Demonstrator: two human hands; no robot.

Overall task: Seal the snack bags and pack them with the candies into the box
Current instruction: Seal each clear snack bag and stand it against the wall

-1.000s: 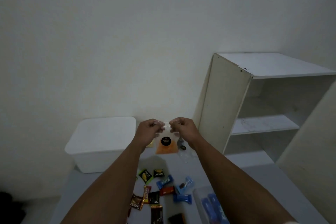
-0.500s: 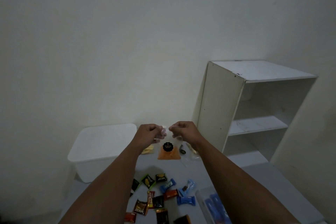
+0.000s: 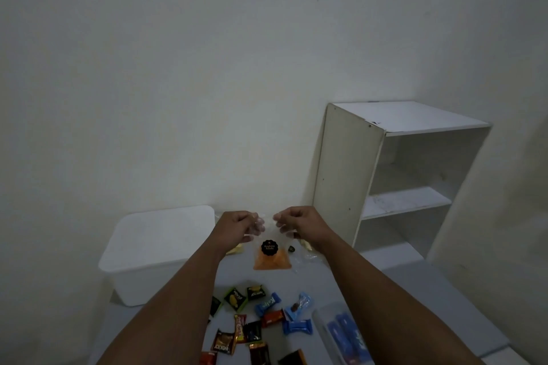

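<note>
With both hands' fingers [image 3: 258, 224] pinching the snack bag [image 3: 271, 258] top, press evenly outward so the seal closes fully.

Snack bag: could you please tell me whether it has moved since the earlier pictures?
No: the snack bag hangs just right of the white box, as before; only the camera tilted.

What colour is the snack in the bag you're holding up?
Orange, under a round black sticker on the clear snack bag, seen in the head view.

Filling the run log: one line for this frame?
step: sealing | left hand + right hand: pinch snack bag top | candies: on table | white box: lidded
</note>
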